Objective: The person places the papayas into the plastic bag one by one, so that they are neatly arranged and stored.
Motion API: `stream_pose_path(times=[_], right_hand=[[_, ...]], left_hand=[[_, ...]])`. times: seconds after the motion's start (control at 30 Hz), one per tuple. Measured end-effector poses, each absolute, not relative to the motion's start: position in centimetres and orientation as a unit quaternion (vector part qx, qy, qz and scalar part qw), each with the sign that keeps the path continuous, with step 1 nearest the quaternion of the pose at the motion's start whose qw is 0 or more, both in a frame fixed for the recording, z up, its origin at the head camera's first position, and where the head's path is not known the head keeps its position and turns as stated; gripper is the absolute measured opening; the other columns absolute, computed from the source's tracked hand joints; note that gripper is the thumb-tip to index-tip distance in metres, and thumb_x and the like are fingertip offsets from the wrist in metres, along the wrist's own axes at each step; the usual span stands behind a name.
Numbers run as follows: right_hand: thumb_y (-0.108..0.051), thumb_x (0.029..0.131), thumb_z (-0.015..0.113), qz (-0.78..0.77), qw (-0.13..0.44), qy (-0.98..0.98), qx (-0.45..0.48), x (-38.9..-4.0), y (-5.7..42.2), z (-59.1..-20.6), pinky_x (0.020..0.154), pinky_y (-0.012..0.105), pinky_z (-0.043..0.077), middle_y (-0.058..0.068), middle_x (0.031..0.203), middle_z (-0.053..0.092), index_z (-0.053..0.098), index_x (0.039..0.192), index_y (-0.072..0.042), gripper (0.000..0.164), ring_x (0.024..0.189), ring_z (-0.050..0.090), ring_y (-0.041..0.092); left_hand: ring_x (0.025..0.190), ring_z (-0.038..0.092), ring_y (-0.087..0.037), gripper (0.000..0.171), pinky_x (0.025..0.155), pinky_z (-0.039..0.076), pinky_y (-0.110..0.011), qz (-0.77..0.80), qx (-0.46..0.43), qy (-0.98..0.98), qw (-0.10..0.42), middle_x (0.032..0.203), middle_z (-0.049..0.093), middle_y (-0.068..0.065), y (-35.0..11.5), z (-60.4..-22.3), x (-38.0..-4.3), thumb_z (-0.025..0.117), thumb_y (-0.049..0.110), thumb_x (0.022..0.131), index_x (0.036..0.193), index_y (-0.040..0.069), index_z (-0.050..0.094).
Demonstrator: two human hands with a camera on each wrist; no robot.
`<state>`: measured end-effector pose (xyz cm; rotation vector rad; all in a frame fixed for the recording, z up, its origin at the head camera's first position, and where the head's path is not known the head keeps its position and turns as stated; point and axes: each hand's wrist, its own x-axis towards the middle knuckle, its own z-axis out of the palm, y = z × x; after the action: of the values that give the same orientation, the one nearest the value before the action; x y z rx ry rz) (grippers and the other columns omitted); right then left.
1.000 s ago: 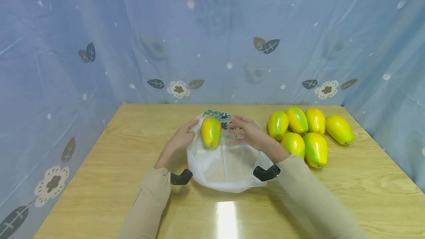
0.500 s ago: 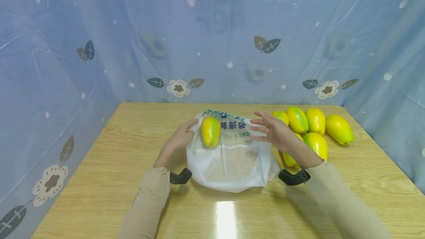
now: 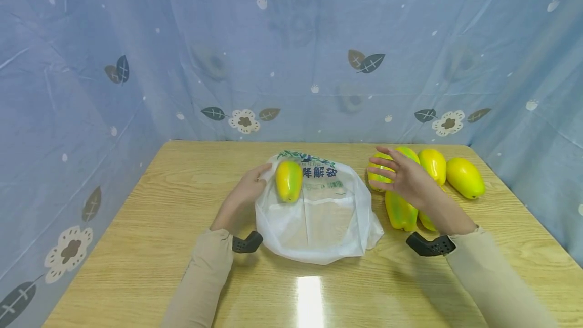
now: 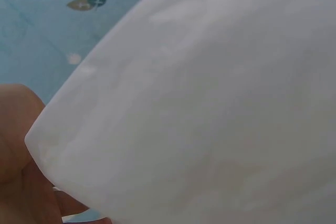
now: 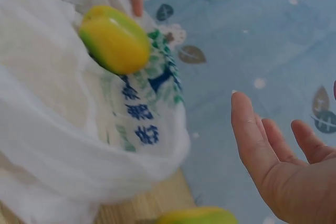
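A white plastic bag [image 3: 319,256] with green and blue print lies with its mouth wide on the table. In its mouth, toward the left, sits one yellow-green papaya-like fruit [image 3: 289,181], seen also as a fruit [image 5: 114,39] in the right wrist view. My left hand [image 3: 246,186] pinches the bag's left edge; in the left wrist view the bag's white film [image 4: 184,108] hides part of the fingers. Over the right-hand fruits my right hand [image 3: 405,178] hovers, fingers spread and holding nothing. In its wrist view the right hand [image 5: 289,171] is plainly empty.
Several more yellow-green fruits [image 3: 465,177] are grouped on the right of the wooden table [image 3: 191,186], some partly hidden by my right hand. A blue patterned curtain [image 3: 291,54] hangs behind and along both sides.
My right hand has moved right, from above the bag to above the fruit group. The bag's right side now shows. My left hand and the fruit in the bag have stayed put.
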<state>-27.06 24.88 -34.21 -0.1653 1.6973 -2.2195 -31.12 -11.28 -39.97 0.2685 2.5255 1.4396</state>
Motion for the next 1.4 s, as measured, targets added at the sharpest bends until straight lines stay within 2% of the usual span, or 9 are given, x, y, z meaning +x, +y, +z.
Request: stream_pose_path(times=[0.13, 0.27, 0.37, 0.6, 0.73, 0.97, 1.13, 1.4], right_hand=[[-0.032, 0.103, 0.037, -0.805, 0.171, 0.563, -0.071, -26.6, 26.5, -34.0, 0.091, 0.034, 0.05, 0.005, 0.131, 0.041, 0.036, 0.132, -0.021, 0.031, 0.112, 0.053, 0.017], [-0.027, 0.104, 0.035, -0.83, 0.168, 0.525, -0.087, -26.3, 28.2, -34.1, 0.091, 0.036, 0.051, 0.004, 0.128, 0.048, 0.04, 0.132, -0.019, 0.029, 0.11, 0.056, 0.019], [-0.025, 0.104, 0.033, -0.841, 0.163, 0.507, -0.095, -26.2, 29.3, -34.3, 0.091, 0.038, 0.051, 0.004, 0.125, 0.052, 0.043, 0.13, -0.018, 0.029, 0.109, 0.058, 0.021], [-0.021, 0.105, 0.027, -0.867, 0.175, 0.448, -0.128, -25.7, 31.5, -34.7, 0.093, 0.041, 0.049, 0.008, 0.124, 0.057, 0.052, 0.129, -0.014, 0.035, 0.112, 0.057, 0.026], [-0.021, 0.105, 0.023, -0.884, 0.185, 0.405, -0.144, -25.6, 33.1, -35.2, 0.094, 0.043, 0.048, 0.011, 0.125, 0.058, 0.053, 0.129, -0.011, 0.04, 0.114, 0.056, 0.028], [-0.021, 0.105, 0.021, -0.907, 0.19, 0.35, -0.138, -25.0, 35.6, -35.9, 0.096, 0.047, 0.046, 0.015, 0.125, 0.057, 0.053, 0.129, -0.007, 0.042, 0.115, 0.056, 0.033], [-0.021, 0.105, 0.021, -0.923, 0.187, 0.312, -0.127, -24.5, 37.7, -36.2, 0.097, 0.05, 0.044, 0.018, 0.125, 0.056, 0.052, 0.129, -0.005, 0.043, 0.116, 0.054, 0.037], [-0.02, 0.105, 0.026, -0.926, 0.153, 0.339, -0.069, -23.6, 40.7, -36.8, 0.092, 0.05, 0.048, 0.017, 0.117, 0.058, 0.052, 0.125, -0.01, 0.034, 0.108, 0.058, 0.036]], left_hand=[[0.138, 0.025, -0.034, 0.054, 0.11, 0.028, -0.047, 0.485, 0.101, 0.862, 0.11, 0.152, 0.027, -0.017, -11.4, -39.9, -31.0, 0.034, 0.003, 0.094, 0.148, 0.004, 0.032], [0.134, 0.033, -0.034, 0.054, 0.102, 0.037, -0.045, 0.479, 0.111, 0.864, 0.107, 0.152, 0.026, -0.018, -11.4, -39.8, -30.9, 0.033, 0.003, 0.094, 0.148, 0.003, 0.031], [0.131, 0.036, -0.033, 0.054, 0.101, 0.039, -0.044, 0.478, 0.112, 0.865, 0.107, 0.153, 0.026, -0.018, -11.5, -39.7, -30.9, 0.033, 0.002, 0.094, 0.148, 0.003, 0.031], [0.138, 0.024, -0.035, 0.054, 0.109, 0.03, -0.048, 0.477, 0.107, 0.865, 0.111, 0.153, 0.025, -0.018, -11.6, -39.6, -30.9, 0.033, 0.003, 0.094, 0.148, 0.003, 0.03], [0.139, 0.022, -0.035, 0.054, 0.111, 0.025, -0.049, 0.479, 0.104, 0.864, 0.114, 0.153, 0.024, -0.017, -11.6, -39.6, -31.0, 0.033, 0.003, 0.094, 0.149, 0.004, 0.03], [0.139, 0.022, -0.034, 0.054, 0.11, 0.028, -0.047, 0.472, 0.113, 0.868, 0.109, 0.153, 0.025, -0.018, -11.5, -39.6, -31.2, 0.033, 0.003, 0.094, 0.148, 0.003, 0.031], [0.139, 0.022, -0.034, 0.054, 0.112, 0.023, -0.047, 0.469, 0.112, 0.869, 0.108, 0.153, 0.026, -0.018, -11.3, -39.5, -31.3, 0.033, 0.003, 0.093, 0.148, 0.002, 0.031], [0.139, 0.022, -0.035, 0.054, 0.112, 0.023, -0.048, 0.472, 0.11, 0.868, 0.111, 0.153, 0.026, -0.018, -11.4, -39.7, -31.3, 0.034, 0.002, 0.093, 0.148, 0.003, 0.031]])
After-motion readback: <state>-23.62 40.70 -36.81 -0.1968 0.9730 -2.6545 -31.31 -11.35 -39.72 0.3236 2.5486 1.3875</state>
